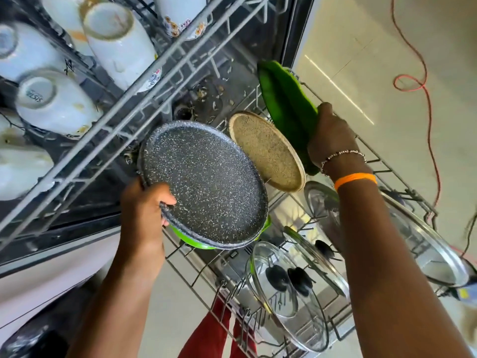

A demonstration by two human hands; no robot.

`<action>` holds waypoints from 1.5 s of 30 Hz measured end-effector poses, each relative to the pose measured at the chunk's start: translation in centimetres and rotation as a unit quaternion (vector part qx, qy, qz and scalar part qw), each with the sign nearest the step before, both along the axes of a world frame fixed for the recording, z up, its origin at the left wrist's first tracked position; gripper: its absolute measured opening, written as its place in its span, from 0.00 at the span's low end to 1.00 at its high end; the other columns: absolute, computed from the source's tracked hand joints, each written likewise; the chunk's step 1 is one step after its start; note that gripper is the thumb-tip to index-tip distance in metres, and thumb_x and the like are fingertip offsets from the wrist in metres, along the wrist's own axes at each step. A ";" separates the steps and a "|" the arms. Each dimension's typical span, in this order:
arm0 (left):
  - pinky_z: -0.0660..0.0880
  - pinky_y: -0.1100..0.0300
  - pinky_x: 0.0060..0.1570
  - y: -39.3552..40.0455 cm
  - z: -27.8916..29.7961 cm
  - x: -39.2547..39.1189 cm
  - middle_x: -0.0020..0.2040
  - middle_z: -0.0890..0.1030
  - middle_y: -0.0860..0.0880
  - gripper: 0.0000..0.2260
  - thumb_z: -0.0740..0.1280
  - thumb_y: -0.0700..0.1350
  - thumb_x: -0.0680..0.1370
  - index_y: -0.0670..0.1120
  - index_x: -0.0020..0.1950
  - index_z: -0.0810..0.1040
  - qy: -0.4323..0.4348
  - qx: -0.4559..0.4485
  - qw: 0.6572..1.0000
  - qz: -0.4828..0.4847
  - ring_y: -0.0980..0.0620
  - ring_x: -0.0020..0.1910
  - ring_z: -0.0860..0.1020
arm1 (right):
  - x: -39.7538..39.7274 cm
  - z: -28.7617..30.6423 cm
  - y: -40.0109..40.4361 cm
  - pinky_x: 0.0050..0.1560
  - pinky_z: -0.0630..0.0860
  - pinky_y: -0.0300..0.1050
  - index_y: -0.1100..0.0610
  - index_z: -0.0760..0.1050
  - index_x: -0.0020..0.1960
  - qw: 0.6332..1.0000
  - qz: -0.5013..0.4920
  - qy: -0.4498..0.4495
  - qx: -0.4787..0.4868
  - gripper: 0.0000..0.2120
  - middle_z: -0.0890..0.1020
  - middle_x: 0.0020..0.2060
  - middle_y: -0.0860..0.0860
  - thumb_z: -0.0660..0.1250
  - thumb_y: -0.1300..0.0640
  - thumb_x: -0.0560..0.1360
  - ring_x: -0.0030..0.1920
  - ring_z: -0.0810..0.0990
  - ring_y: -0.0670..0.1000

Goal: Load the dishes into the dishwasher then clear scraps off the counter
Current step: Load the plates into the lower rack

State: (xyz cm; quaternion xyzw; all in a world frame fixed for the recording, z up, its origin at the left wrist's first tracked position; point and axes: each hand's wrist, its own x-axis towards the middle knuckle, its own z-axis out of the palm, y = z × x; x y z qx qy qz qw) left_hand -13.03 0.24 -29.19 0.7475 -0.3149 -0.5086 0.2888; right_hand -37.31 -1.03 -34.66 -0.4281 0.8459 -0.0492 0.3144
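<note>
**Two plates in my hands over the lower rack**

Nearest to my eyes are my two forearms, reaching down to the pulled-out lower rack [402, 161] of the dishwasher. My left hand [144, 210] is closed on the near-left edge of the grey speckled plate [206, 184], thumb on top of the rim and the other fingers under it. This plate is tilted and sits above the left part of the rack; under its lower edge a bright green dish [191, 240] shows a little. My right hand [331, 136] (the wrist has a bead bracelet [343, 155] and an orange band [355, 179]) is clamped on the edge of the green plate [286, 107], which stands on edge at the far corner of the rack. Between my two plates the tan round plate [268, 151] stands tilted in the rack, just beside the green one.

Closer to me, glass lids [284, 293] with black knobs stand in the rack wires. Whether the grey plate already touches the rack, I cannot tell. On the left, the upper rack [160, 71] holds white cups [121, 45] upside down. Some scraps [206, 94] lie on the dishwasher floor behind the plates.
</note>
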 end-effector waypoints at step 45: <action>0.69 0.64 0.41 -0.7 -2.7 -8.8 0.49 0.76 0.48 0.09 0.58 0.39 0.80 0.47 0.56 0.76 0.087 0.077 0.976 -0.184 0.57 0.39 0.73 | -8.2 4.2 2.1 0.43 0.73 0.43 0.54 0.75 0.40 0.781 -0.328 -0.333 -0.415 0.02 0.80 0.29 0.40 0.64 0.58 0.68 0.36 0.74 0.44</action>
